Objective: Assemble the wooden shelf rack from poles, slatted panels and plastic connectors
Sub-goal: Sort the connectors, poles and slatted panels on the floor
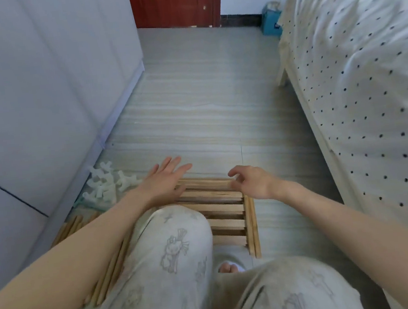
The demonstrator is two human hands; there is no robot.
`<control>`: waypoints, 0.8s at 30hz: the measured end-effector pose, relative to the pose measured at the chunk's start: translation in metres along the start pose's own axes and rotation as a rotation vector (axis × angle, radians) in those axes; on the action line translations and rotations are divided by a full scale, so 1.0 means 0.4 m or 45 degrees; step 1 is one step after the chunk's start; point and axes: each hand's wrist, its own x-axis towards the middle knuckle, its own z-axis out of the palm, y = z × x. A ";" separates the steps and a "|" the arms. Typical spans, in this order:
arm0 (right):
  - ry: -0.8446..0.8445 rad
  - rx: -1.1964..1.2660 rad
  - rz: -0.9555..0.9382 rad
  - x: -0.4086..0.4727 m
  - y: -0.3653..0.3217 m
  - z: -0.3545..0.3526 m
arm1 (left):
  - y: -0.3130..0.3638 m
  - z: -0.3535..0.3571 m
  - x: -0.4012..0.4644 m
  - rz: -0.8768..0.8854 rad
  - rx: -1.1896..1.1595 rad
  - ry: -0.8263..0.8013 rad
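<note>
The stack of slatted panels point(226, 215) lies on the floor point(205, 108), long axis running away from the person. Left hand point(166, 181), fingers straight, rests on its far-left corner; right hand point(250, 180), loosely curled, apparently empty, hovers at the far-right corner.

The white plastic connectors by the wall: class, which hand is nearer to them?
Left. The left hand lies just beside the connectors; the right hand is farther off, across the slatted panel.

Panels point(226, 210) bare matt wood; connectors point(104, 184) white plastic; floor point(204, 98) glossy.
</note>
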 end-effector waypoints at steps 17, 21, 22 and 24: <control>-0.313 -0.477 -0.022 0.202 0.169 0.425 | -0.153 0.478 0.038 0.145 0.172 -0.470; -0.332 -0.696 -0.041 0.236 0.209 0.543 | -0.206 0.565 0.010 0.157 0.287 -0.453; -0.321 -0.744 -0.038 0.239 0.215 0.565 | -0.208 0.571 0.010 0.173 0.316 -0.390; -0.229 -0.831 -0.049 0.247 0.222 0.593 | -0.199 0.564 0.015 0.191 0.315 -0.281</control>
